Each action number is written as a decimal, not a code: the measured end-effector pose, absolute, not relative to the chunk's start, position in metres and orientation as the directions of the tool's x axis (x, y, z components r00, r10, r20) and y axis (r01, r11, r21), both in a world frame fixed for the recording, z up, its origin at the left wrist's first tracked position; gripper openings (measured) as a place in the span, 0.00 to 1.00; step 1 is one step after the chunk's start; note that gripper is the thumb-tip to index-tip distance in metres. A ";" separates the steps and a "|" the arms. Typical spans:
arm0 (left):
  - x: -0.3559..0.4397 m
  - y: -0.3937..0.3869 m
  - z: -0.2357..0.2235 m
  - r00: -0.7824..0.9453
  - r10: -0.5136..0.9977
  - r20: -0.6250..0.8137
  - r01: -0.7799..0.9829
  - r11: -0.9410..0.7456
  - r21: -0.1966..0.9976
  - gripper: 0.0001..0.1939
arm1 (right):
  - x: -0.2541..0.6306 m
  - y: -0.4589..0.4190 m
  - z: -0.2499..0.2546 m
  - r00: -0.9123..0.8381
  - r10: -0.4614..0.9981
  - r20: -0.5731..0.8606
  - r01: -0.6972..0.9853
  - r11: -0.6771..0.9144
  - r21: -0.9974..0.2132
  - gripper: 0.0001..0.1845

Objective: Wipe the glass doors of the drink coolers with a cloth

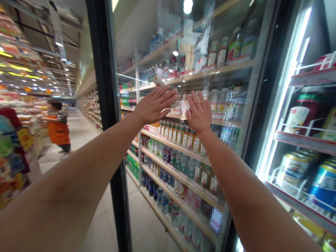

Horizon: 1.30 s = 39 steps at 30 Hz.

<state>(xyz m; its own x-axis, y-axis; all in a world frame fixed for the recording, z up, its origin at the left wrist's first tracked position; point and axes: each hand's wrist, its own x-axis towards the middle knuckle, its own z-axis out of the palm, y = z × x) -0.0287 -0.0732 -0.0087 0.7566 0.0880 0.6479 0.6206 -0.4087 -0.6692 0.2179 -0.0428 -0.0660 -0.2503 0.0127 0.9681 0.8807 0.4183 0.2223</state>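
My left hand [156,104] lies flat with its fingers stretched out at the glass door [183,168], pointing to the right. Pale, crumpled-looking white bits [159,82] show past its fingers; whether they are a cloth or tissue under the palm or a reflection, I cannot tell. A little to the right, my right hand [200,112] is raised at the same pane, fingers spread and pointing up. Both hands appear to rest against the glass. The door has a black frame [101,66] and stands swung out from a lit cooler.
Through the glass, shelves [173,140] of bottled drinks line the aisle. At right, the cooler's wire racks hold a dark red bottle [301,113] and blue cans [324,185]. A person in an orange apron [58,130] stands on the tiled floor [81,119] at left.
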 end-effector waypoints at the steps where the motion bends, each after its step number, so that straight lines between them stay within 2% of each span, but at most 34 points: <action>1: -0.028 -0.074 -0.009 0.749 0.080 0.658 0.628 -0.405 -0.665 0.31 | 0.219 -0.043 -0.066 -0.249 0.012 0.968 0.881 0.418 0.221 0.32; 4: -0.027 -0.076 -0.011 0.741 0.056 0.669 0.632 -0.396 -0.666 0.34 | 0.219 -0.049 -0.059 -0.244 0.000 0.970 0.881 0.419 0.221 0.30; 6: -0.027 -0.076 -0.013 0.740 0.033 0.671 0.628 -0.390 -0.673 0.36 | 0.211 -0.057 -0.049 -0.277 -0.031 0.960 0.861 0.437 0.262 0.32; 11: -0.035 -0.062 -0.017 0.653 -0.030 0.757 0.686 -0.399 -0.608 0.44 | 0.161 -0.070 -0.024 -0.544 -0.165 0.823 0.637 0.557 0.533 0.33; 14: -0.042 -0.052 -0.019 0.576 -0.022 0.817 0.739 -0.413 -0.532 0.46 | 0.137 -0.066 -0.021 -0.558 -0.182 0.810 0.577 0.616 0.536 0.34; 18: -0.043 -0.057 -0.020 0.552 -0.055 0.832 0.759 -0.381 -0.528 0.45 | 0.155 -0.057 -0.015 -0.608 -0.140 0.781 0.604 0.557 0.570 0.32; 20: -0.041 -0.064 -0.019 0.508 -0.088 0.857 0.792 -0.342 -0.505 0.46 | 0.182 -0.053 -0.007 -0.554 -0.093 0.827 0.687 0.511 0.518 0.31; 21: -0.039 -0.067 -0.019 0.484 -0.085 0.871 0.814 -0.323 -0.483 0.46 | 0.196 -0.051 -0.004 -0.478 -0.066 0.876 0.752 0.485 0.447 0.30; 23: -0.036 -0.072 -0.019 0.468 -0.023 0.884 0.842 -0.293 -0.453 0.43 | 0.221 -0.047 -0.002 -0.314 -0.029 0.949 0.851 0.434 0.295 0.30; 24: -0.035 -0.072 -0.019 0.472 0.022 0.881 0.849 -0.281 -0.448 0.40 | 0.230 -0.046 -0.004 -0.273 -0.021 0.962 0.874 0.413 0.258 0.30; 27: -0.032 -0.073 -0.018 0.480 0.097 0.872 0.855 -0.274 -0.440 0.33 | 0.240 -0.047 -0.020 -0.352 -0.003 0.936 0.863 0.388 0.325 0.34; 30: -0.033 -0.073 -0.019 0.484 0.087 0.871 0.844 -0.309 -0.438 0.33 | 0.234 -0.054 -0.037 -0.454 0.059 0.889 0.830 0.391 0.398 0.34; 33: -0.037 -0.072 -0.020 0.525 0.059 0.849 0.806 -0.355 -0.474 0.40 | 0.219 -0.062 -0.042 -0.402 0.081 0.912 0.838 0.434 0.330 0.36; 36: -0.042 -0.067 -0.019 0.633 0.030 0.774 0.722 -0.383 -0.576 0.46 | 0.192 -0.068 -0.043 -0.336 0.043 0.941 0.801 0.539 0.261 0.43; 39: -0.044 -0.062 -0.018 0.726 0.062 0.685 0.645 -0.405 -0.648 0.44 | 0.159 -0.073 -0.041 -0.365 0.041 0.930 0.735 0.625 0.261 0.50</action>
